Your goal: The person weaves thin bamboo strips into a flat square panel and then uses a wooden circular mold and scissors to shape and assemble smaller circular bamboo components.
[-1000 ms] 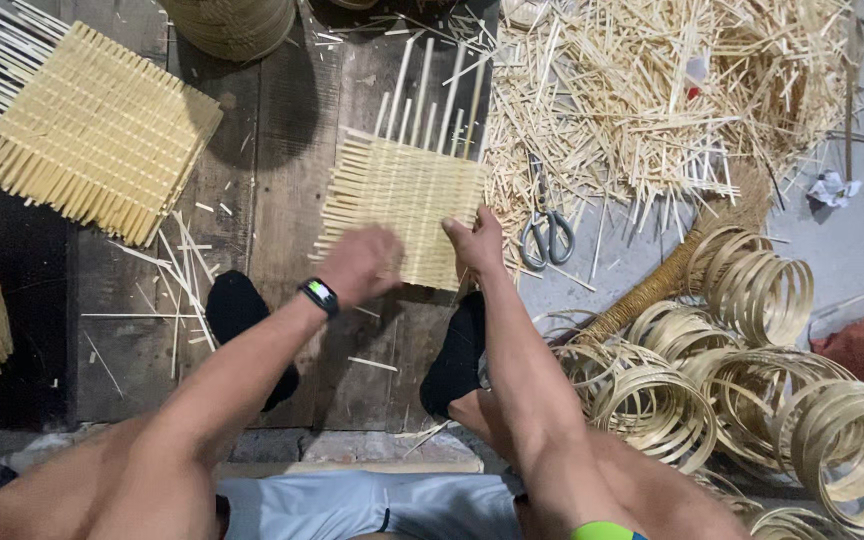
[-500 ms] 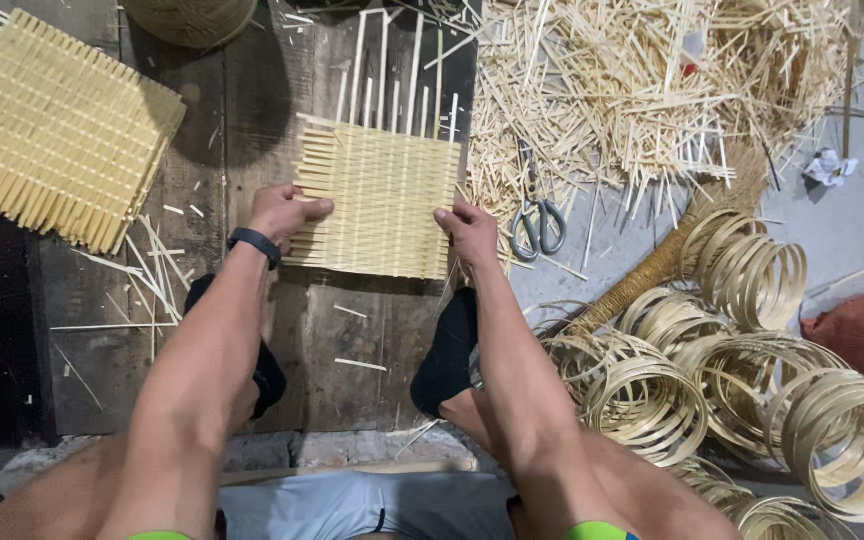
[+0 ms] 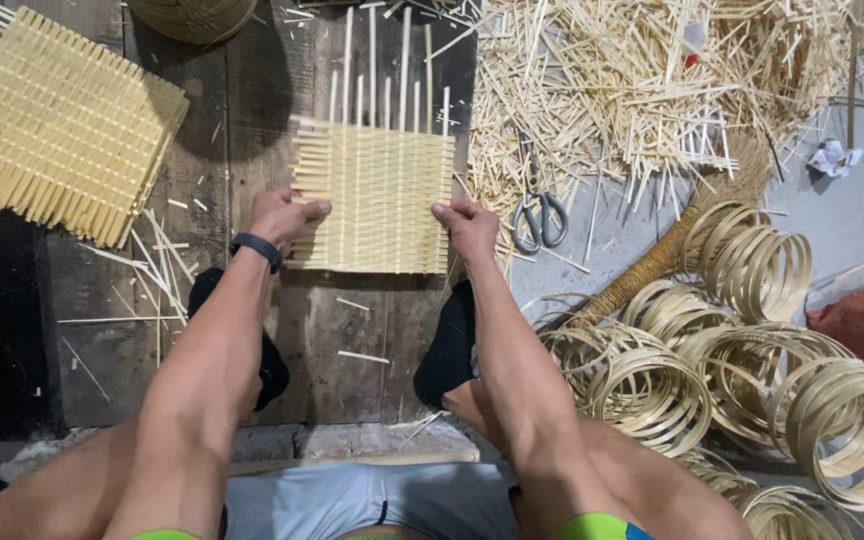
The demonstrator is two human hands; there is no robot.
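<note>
Bamboo-strip woven square mat point(image 3: 374, 200) lies flat on the dark wooden floor point(image 3: 252, 100); left hand point(image 3: 282, 218) and right hand point(image 3: 467, 225) pinch its opposite edges, steadying it; steel scissors point(image 3: 539, 218) lie near.

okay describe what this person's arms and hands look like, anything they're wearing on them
Both arms are bare to above the elbow, with no gloves. The left hand has a dark band, like a watch or tracker, on its wrist. The right hand wears nothing. Bright green sleeve edges show at the bottom.
</note>
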